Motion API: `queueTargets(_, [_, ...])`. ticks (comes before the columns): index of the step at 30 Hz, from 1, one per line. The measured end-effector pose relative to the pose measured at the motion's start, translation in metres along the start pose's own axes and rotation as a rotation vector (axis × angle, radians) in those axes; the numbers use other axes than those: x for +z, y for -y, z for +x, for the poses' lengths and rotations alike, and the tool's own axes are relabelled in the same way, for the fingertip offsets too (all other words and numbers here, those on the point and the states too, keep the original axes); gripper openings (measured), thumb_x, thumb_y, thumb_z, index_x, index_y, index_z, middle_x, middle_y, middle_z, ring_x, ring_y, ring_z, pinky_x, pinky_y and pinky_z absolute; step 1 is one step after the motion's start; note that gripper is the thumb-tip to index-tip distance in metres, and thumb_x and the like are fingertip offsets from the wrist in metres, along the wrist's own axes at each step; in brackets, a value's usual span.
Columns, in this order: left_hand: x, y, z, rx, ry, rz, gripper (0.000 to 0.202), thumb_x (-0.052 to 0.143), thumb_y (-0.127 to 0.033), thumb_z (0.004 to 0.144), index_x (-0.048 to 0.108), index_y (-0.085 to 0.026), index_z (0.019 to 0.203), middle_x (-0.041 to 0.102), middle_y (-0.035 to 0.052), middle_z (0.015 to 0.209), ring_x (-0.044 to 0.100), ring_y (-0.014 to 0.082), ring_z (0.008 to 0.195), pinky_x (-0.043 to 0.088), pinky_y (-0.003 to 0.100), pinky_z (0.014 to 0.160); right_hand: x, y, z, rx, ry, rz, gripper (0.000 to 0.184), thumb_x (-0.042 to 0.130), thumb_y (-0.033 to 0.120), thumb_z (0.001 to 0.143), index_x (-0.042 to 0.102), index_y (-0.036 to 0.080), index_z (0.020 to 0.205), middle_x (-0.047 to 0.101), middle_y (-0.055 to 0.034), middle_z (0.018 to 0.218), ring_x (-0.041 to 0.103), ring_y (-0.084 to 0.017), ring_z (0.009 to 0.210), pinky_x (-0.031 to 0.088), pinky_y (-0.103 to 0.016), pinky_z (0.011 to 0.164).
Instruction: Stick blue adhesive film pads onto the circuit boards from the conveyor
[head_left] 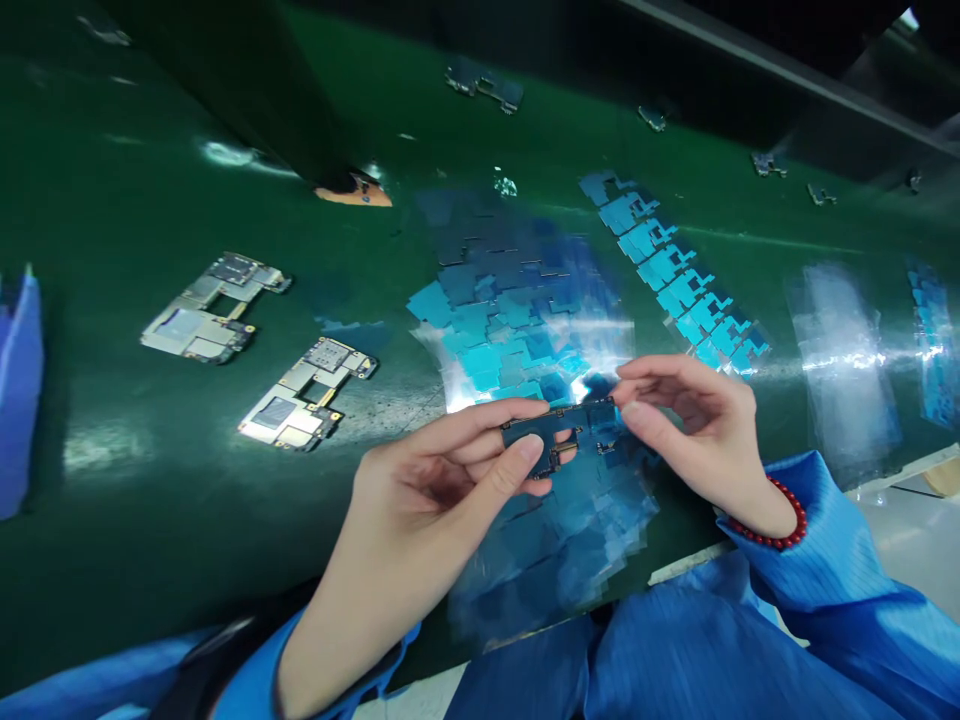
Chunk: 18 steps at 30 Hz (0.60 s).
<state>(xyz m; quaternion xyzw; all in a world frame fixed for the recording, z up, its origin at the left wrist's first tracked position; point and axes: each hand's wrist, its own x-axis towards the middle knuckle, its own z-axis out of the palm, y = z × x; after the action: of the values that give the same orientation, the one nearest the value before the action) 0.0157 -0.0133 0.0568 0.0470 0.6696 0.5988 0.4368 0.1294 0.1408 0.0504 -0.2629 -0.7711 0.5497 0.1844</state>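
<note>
Above the sheets of blue film, my left hand grips a dark circuit board, its thumb on the face and its fingers behind. The board has a cut-out and small parts along its edges. At the board's right end, the thumb and forefinger of my right hand close in a pinch on its edge. The other right fingers curl loosely. Beneath both hands lie overlapping blue film pieces on clear backing. A bare silver circuit board lies left of my left hand, with another board beyond it.
A slanting row of cut blue film pieces lies at the right. Farther right are a clear sheet stack and more blue film. Small boards lie at the back of the green table. A dark post rises at the back left.
</note>
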Motion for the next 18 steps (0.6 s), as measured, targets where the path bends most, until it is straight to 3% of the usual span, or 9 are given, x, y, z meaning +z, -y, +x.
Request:
queueTargets(3, [0.000,0.001,-0.002,-0.016,0.034,-0.022,0.022,0.079,-0.031,0.069,0.075,-0.024,0.089,0.073,-0.0046,0.060,0.072,0.0163,0.058,0.062,0.023,0.064,0.006,-0.003,-0.003,0.091,0.109,0.085,0.016,0.074,0.026,0.075,0.071,0.018,0.089,0.073,-0.0009,0.074,0.069,-0.012,0.063,0.060,-0.023,0.064])
queueTargets(6, [-0.002,0.008,-0.002,-0.026,0.089,-0.078,0.029,0.078,-0.030,0.070,0.075,-0.021,0.098,0.071,-0.0045,0.058,0.073,0.0185,0.066,0.062,0.026,0.066,0.009,-0.009,-0.009,0.208,0.153,0.188,0.019,0.073,0.034,0.076,0.069,0.016,0.080,0.070,0.0004,0.062,0.064,-0.010,0.049,0.056,-0.020,0.051])
queueTargets(11, [-0.010,0.017,0.013,-0.062,0.224,-0.235,0.046,0.075,-0.046,0.072,0.071,-0.015,0.106,0.075,0.0019,0.068,0.074,0.0213,0.071,0.060,0.027,0.064,-0.009,-0.007,0.005,0.219,0.195,0.154,0.033,0.072,0.046,0.075,0.067,0.014,0.078,0.068,-0.0010,0.060,0.061,-0.009,0.045,0.049,-0.019,0.046])
queueTargets(14, [-0.013,0.014,0.017,-0.052,0.241,-0.259,0.045,0.073,-0.044,0.074,0.064,-0.014,0.106,0.076,0.0077,0.072,0.073,0.0207,0.066,0.055,0.024,0.057,-0.030,0.005,0.047,0.105,0.073,-0.099,0.041,0.071,0.053,0.073,0.067,0.012,0.077,0.065,-0.0005,0.055,0.061,-0.011,0.047,0.050,-0.023,0.050])
queueTargets(18, [-0.012,0.013,0.017,0.038,0.251,-0.217,0.029,0.068,-0.034,0.077,0.062,-0.013,0.096,0.071,0.0044,0.060,0.066,0.0142,0.050,0.048,0.021,0.048,-0.047,0.010,0.141,0.041,-0.041,-0.271,0.036,0.062,0.044,0.087,0.066,0.009,0.089,0.061,0.0008,0.059,0.057,-0.009,0.051,0.049,-0.022,0.054])
